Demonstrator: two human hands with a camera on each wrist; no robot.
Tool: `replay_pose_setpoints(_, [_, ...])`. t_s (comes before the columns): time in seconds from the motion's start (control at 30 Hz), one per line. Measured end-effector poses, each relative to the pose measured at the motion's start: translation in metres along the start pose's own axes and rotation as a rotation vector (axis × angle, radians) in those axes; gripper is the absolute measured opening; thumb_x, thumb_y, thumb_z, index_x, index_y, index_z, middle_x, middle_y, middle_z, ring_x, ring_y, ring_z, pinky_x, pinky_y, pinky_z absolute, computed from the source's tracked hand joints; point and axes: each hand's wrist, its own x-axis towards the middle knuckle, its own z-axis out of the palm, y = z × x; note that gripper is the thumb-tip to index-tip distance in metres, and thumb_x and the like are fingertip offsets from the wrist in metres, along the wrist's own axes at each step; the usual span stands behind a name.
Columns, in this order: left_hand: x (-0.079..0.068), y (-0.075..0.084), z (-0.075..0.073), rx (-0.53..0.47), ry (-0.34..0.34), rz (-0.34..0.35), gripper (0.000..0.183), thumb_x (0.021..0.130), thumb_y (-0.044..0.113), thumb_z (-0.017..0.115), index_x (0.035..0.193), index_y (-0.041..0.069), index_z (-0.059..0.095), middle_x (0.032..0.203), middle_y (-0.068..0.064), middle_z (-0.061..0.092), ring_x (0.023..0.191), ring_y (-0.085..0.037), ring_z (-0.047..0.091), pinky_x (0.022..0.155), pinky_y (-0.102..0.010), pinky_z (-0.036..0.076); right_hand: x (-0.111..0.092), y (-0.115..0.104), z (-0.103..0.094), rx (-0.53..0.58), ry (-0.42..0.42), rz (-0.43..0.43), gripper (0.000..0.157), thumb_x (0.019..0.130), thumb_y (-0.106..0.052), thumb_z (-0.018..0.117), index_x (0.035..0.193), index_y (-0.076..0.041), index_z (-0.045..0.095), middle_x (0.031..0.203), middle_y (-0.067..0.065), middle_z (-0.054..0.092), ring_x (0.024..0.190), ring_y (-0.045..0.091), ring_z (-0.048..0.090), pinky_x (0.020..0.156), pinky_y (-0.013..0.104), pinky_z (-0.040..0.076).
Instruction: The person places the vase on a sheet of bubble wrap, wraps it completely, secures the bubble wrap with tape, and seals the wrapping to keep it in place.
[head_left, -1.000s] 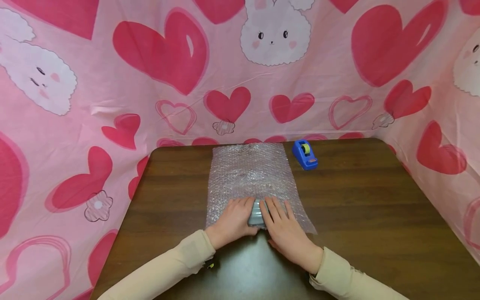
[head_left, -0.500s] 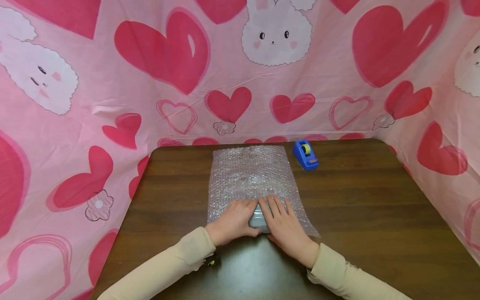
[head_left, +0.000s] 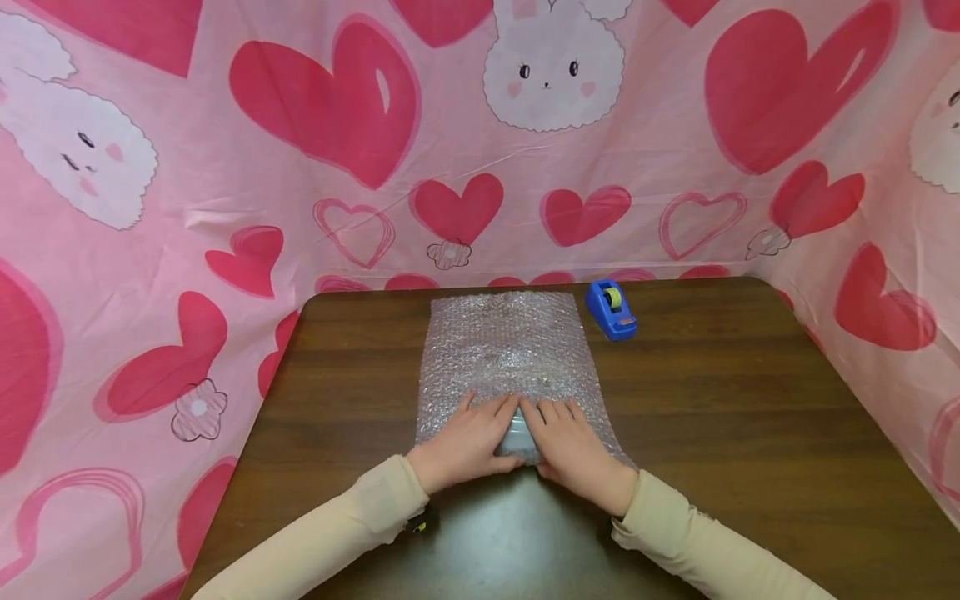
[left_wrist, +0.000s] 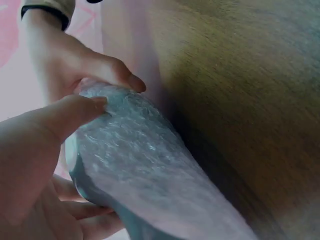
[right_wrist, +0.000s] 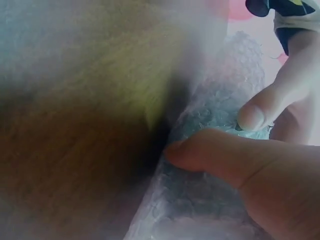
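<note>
A pale grey-blue ribbed object lies at the near end of a sheet of bubble wrap, with an edge of the wrap turned up over its near side. My left hand grips it from the left and my right hand from the right. Both thumbs press the wrap against the near side, while the fingers reach over the top. In the left wrist view, a smooth grey-blue edge of the object shows beyond the wrap. Most of the object is hidden by the hands and the wrap.
A blue tape dispenser with a yellowish roll stands right of the wrap's far end. Everything lies on a dark wooden table. Pink cloth printed with hearts and rabbits hangs behind the table and at both sides.
The object has come slightly nearer to me, and the sheet's far end has shifted a little right. My right fingers have drawn in closer over the object; my left hand has barely moved.
</note>
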Motion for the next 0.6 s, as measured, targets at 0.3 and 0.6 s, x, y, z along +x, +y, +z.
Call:
replay_pose_setpoints(0.3, [-0.009,0.021,-0.006,0.351,0.202,-0.031,0.072,0.090,0.054,0.076,0.141,0.004,0.061,0.137,-0.011,0.066,0.121,-0.026,0.064,0.109,-0.056,0.045,0.012,0.008,-0.008,0.138,-0.111,0.005,0.087,0.070,-0.024,0.095,0.138,0.008,0.051,0.117,0.022,0.065,0.105,0.037,0.064,0.087,0.055,0.055])
replay_pose_setpoints(0.6, [-0.018,0.048,0.011,0.445,0.219,-0.044,0.082,0.095,0.050,0.069,0.151,-0.005,0.047,0.155,-0.021,0.049,0.144,-0.030,0.048,0.115,-0.051,0.041,0.024,0.023,-0.015,0.350,-0.314,0.056,0.086,0.076,-0.018,0.091,0.142,0.014,0.045,0.126,0.030,0.061,0.117,0.046,0.061,0.093,0.063,0.052])
